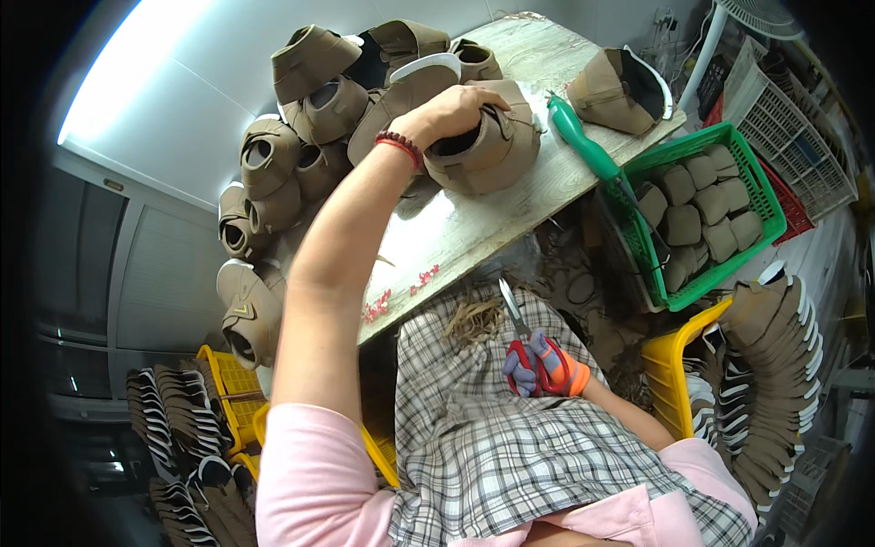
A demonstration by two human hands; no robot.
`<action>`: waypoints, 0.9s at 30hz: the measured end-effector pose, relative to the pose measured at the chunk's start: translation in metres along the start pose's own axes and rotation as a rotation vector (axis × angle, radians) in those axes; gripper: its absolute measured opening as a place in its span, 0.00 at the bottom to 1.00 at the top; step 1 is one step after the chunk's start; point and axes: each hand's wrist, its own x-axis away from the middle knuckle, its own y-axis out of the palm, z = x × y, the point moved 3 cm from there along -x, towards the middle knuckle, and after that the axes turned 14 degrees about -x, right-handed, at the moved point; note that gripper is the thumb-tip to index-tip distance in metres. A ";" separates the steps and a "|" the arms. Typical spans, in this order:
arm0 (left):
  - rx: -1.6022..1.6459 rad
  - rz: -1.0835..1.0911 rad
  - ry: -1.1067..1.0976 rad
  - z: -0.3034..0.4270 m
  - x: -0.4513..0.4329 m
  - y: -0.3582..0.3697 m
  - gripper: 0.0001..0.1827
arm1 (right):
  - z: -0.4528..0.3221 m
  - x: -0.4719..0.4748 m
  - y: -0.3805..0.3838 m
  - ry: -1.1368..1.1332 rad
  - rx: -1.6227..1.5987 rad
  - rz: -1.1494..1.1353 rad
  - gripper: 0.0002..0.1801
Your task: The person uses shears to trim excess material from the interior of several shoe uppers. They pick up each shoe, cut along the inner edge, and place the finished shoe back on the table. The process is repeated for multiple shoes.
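My left hand [459,115], bare and with a beaded bracelet at the wrist, grips the collar of a brown shoe upper [489,161] on the worktable [472,225]. Its opening faces me, and some fingertips are hidden by the collar. Against my lap, my right hand [543,369], in a purple and orange glove, holds red-handled scissors [514,308]. The blades point away from me, slightly parted. Thin brown trimmings [475,321] lie beside them on my checked apron [472,437].
More brown uppers [270,157] are piled along the table's left and back. A green-handled corded tool [584,140] and another upper [605,92] are at right. Beyond the edge stand a green crate [771,198] of brown pieces and a yellow crate [666,369] beside stacked uppers [772,369].
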 end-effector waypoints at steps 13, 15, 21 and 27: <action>0.730 0.372 -0.274 -0.045 0.088 -0.033 0.39 | -0.004 -0.004 0.005 0.023 -0.066 0.000 0.51; -0.116 0.522 -0.680 -0.066 0.128 -0.027 0.34 | -0.005 -0.001 0.006 -0.001 -0.037 0.079 0.50; 0.028 0.177 -0.962 -0.093 0.174 -0.008 0.34 | -0.011 0.000 0.018 0.024 -0.013 0.146 0.48; -0.204 0.360 -0.859 -0.015 0.243 -0.027 0.22 | -0.009 0.002 0.018 -0.023 0.077 0.114 0.45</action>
